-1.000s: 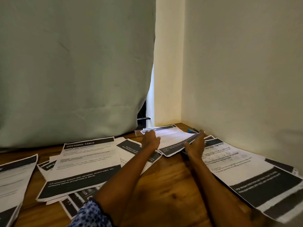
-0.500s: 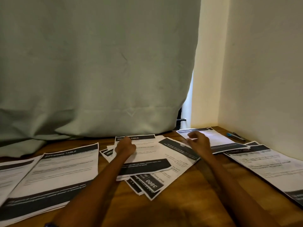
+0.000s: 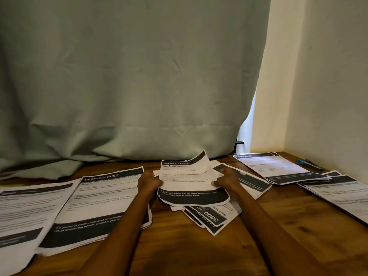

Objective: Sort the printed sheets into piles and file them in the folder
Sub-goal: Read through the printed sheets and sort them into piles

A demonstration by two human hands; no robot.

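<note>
Printed sheets with black header and footer bands lie spread over the wooden table. In the middle, my left hand and my right hand grip the two side edges of a "DRESSING TABLE" sheet, its far corner curling up. Under it lies a loose heap of sheets at mixed angles. A "DRESSING TABLE" pile lies to the left, with another pile beyond it. At the right are a far pile and a near pile. No folder is in view.
A pale green curtain hangs along the table's back edge, bunching on the wood at left. A cream wall closes the right side. A blue pen lies by that wall, behind the right piles.
The view swung left. My right hand left the far right pile and came to the middle heap. Both hands now grip the top "DRESSING TABLE" sheet, lifting its edges.
</note>
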